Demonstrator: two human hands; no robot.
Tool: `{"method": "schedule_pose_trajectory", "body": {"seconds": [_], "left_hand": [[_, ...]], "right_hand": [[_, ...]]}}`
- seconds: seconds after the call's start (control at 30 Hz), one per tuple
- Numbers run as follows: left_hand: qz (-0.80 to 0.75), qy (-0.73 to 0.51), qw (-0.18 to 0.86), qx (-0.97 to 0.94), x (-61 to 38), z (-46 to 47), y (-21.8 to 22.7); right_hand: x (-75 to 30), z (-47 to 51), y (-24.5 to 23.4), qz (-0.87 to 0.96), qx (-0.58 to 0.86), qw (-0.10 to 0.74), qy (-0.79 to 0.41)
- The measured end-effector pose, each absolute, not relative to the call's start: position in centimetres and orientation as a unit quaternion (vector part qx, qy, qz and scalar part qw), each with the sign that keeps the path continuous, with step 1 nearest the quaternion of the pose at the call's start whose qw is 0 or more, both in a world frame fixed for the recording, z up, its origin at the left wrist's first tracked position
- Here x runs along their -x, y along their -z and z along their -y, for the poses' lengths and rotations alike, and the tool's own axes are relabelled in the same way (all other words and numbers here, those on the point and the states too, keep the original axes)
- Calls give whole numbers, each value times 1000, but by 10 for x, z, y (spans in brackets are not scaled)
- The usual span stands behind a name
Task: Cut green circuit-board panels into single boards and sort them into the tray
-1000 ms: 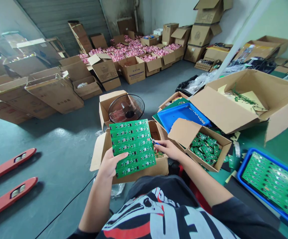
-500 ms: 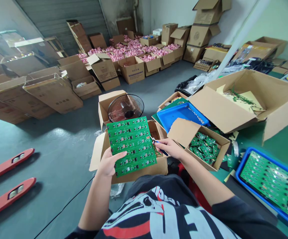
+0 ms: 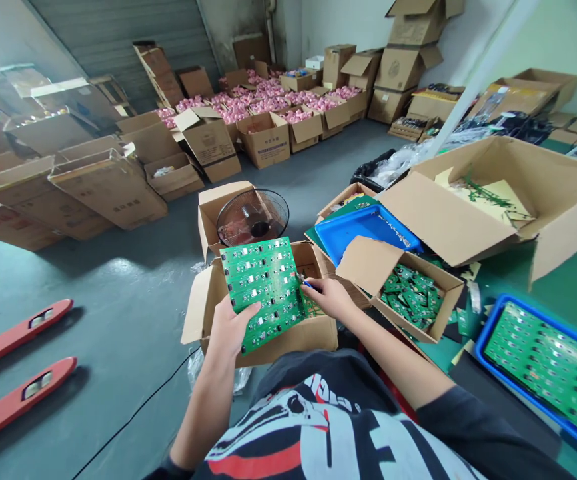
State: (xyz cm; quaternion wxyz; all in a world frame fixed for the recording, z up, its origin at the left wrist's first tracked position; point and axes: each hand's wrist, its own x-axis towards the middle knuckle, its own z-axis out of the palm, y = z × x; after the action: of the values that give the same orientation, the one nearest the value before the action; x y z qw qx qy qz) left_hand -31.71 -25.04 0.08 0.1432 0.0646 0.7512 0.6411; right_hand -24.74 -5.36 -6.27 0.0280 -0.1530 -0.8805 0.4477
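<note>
A green circuit board panel (image 3: 266, 291), set with rows of small parts, is held up and tilted over an open cardboard box (image 3: 288, 341). My left hand (image 3: 232, 325) grips its lower left edge, thumb on the face. My right hand (image 3: 329, 298) is closed round blue-handled cutting pliers (image 3: 310, 285). Their jaws meet the panel's right edge about midway up; whether they are closed on it is too small to tell. Green pieces lie inside the box below. Just behind the panel sits a fan with a black wire guard (image 3: 252, 217).
To the right stand a box of small green boards (image 3: 411, 293), an empty-looking blue tray (image 3: 366, 233), a large open carton (image 3: 558, 180) and a blue bin of more panels (image 3: 486, 353). Red pallet-jack forks (image 3: 23, 393) lie at left. Boxes of pink items (image 3: 268, 100) line the back.
The panel has turned and tilted slightly, its lower edge shifting right. My left hand moved a little right with it, and my right hand with the pliers moved slightly left.
</note>
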Motion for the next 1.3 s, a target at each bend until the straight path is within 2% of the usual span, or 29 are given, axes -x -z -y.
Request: {"method": "schedule_pose_trajectory", "body": {"seconds": [0.2,0.33,0.9,1.1,1.3], "left_hand": [[-659,-691,294,-44,324,262,-10],[-625,-697,350,-34,326,266,-13],[-610,-703,363,-46,322,265,-14],[-600,-728,328,-48,316,261,-14],[-604,-709,360,-47,321,262,-11]], "right_hand": [[243,44,54,747,26,2,-665],[240,38,40,691,9,5,-722],[234,29,24,664,5,-54,-746],[234,26,26,670,-13,-63,-740],[232,24,25,673,-7,-74,-736]]}}
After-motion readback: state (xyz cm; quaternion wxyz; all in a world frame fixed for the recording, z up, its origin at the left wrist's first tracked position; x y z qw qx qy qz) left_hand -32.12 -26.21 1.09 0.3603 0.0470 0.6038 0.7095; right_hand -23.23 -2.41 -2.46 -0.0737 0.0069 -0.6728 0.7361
